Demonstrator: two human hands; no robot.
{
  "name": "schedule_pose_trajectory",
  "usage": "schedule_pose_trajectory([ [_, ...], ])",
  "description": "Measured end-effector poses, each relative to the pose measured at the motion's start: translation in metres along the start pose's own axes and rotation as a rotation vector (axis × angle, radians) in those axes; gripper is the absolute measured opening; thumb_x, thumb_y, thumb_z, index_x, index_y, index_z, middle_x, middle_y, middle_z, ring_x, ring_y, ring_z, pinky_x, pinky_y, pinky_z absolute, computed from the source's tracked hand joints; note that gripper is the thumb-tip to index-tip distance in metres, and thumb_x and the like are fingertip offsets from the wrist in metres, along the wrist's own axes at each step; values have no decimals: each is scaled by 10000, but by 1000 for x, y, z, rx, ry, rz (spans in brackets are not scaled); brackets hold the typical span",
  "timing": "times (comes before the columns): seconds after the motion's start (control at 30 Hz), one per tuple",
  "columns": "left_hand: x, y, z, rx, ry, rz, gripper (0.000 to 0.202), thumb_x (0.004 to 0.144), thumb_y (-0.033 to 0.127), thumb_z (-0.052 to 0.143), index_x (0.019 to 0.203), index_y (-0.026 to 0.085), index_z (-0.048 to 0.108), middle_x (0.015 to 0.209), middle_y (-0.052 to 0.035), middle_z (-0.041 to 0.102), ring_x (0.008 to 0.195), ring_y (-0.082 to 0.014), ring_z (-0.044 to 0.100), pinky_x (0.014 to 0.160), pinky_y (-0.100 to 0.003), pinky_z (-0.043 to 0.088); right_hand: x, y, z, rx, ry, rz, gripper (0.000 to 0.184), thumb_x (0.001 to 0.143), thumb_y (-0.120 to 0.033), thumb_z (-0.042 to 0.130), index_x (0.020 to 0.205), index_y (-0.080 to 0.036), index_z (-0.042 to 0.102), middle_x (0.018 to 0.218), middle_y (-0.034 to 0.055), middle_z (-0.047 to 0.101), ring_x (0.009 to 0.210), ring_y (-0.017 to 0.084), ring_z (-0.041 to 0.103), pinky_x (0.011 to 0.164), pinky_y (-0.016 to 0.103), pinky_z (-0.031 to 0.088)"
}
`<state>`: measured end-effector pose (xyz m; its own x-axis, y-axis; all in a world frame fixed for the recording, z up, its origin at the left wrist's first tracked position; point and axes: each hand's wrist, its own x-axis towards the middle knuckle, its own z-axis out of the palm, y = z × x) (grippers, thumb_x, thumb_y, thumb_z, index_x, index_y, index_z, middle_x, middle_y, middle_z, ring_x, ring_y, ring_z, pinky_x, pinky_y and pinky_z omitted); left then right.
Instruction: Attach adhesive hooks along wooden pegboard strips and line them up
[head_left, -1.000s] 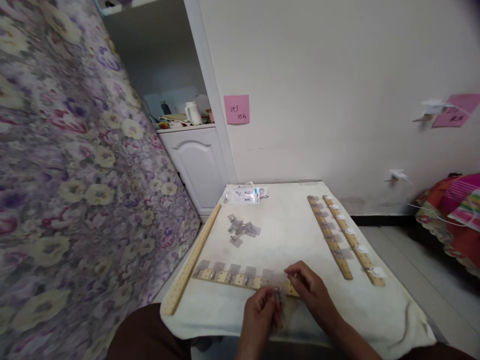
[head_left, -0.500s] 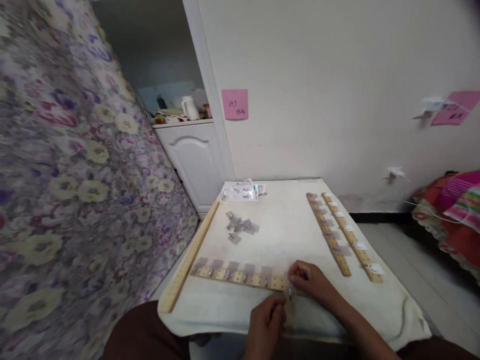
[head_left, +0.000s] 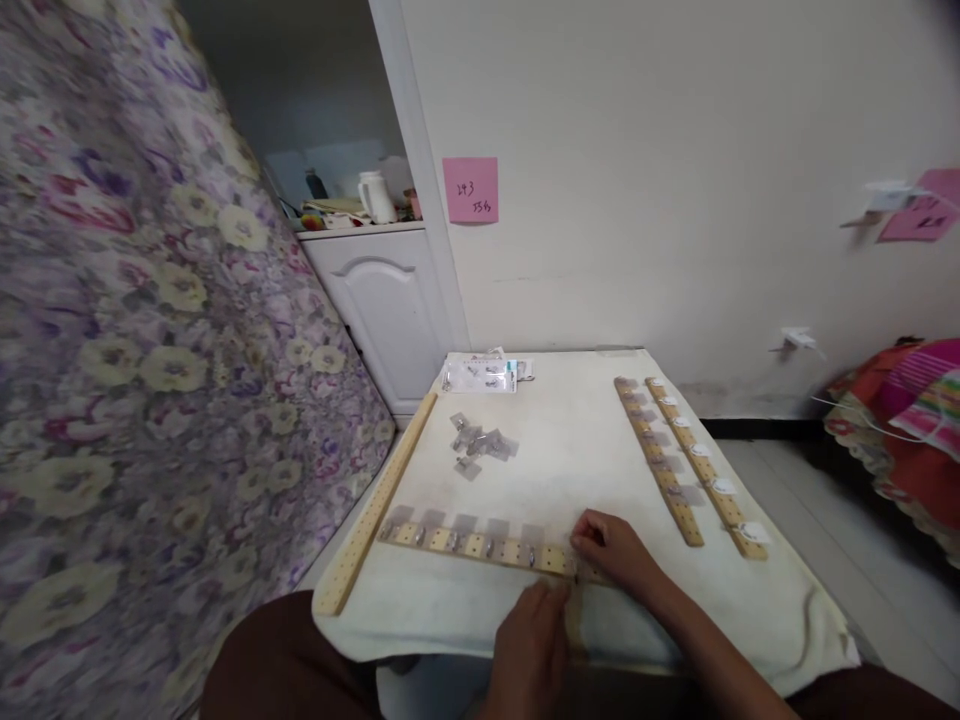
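Observation:
A pegged wooden strip (head_left: 480, 548) lies across the near part of the white-covered table (head_left: 570, 450), with several small clear hooks stuck along it. My right hand (head_left: 613, 553) rests curled on the strip's right end, fingers pinched on a small hook there. Just below that end, my left hand (head_left: 529, 640) sits with its fingertips closed by the same small piece. A loose heap of clear hooks (head_left: 480, 445) lies farther back on the table.
Two more pegged strips (head_left: 679, 470) with hooks lie side by side at the right. A long bare strip (head_left: 375, 510) runs along the left edge. A packet (head_left: 484, 374) sits at the far edge. Flowered fabric (head_left: 150, 350) rises at the left, a white cabinet (head_left: 379, 300) behind.
My left hand has dropped lower and nearer to me. My right hand has settled onto the strip's right end. The view has shifted slightly.

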<state>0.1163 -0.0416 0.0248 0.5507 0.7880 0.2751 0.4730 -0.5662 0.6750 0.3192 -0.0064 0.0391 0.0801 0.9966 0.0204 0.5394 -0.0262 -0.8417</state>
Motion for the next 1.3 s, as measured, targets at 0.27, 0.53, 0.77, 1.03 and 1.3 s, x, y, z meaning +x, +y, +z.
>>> schedule_pose_trajectory([
  [0.27, 0, 2, -1, 69, -20, 11, 414, 837, 121, 403, 1212, 222, 547, 1002, -99, 624, 932, -218, 571, 807, -341, 490, 11, 6, 4, 53, -25, 63, 148, 715, -270, 563, 617, -163, 592, 597, -5, 596, 587, 127, 502, 551, 224, 352],
  [0.53, 0, -1, -2, 198, -57, 41, 482, 829, 84, 376, 1292, 187, 461, 1097, -106, 600, 991, -216, 553, 844, -355, 486, 18, 6, 8, 89, -60, 80, 164, 701, -282, 567, 600, -154, 586, 572, -4, 572, 564, 121, 487, 537, 224, 340],
  [0.77, 3, 6, -3, 267, -93, 6, 507, 818, 68, 363, 1303, 179, 458, 1113, -117, 589, 1017, -220, 536, 872, -359, 473, 17, 7, 8, 5, -61, 90, 151, 703, -273, 566, 602, -165, 594, 592, 3, 595, 581, 127, 507, 551, 227, 338],
  [1.03, 1, 4, -2, 329, -107, 13, 583, 786, 40, 384, 1343, 210, 408, 1053, -103, 590, 957, -214, 540, 827, -371, 477, 16, 6, 9, -8, -48, 97, 147, 704, -271, 556, 615, -166, 606, 608, 12, 609, 589, 133, 518, 545, 229, 333],
  [1.3, 2, 5, 0, 372, -146, -13, 579, 778, 41, 392, 1332, 206, 407, 1053, -94, 585, 941, -210, 532, 818, -354, 465, 16, 9, 8, 9, -61, 65, 150, 711, -269, 553, 620, -162, 604, 594, 7, 601, 577, 125, 507, 527, 218, 320],
])
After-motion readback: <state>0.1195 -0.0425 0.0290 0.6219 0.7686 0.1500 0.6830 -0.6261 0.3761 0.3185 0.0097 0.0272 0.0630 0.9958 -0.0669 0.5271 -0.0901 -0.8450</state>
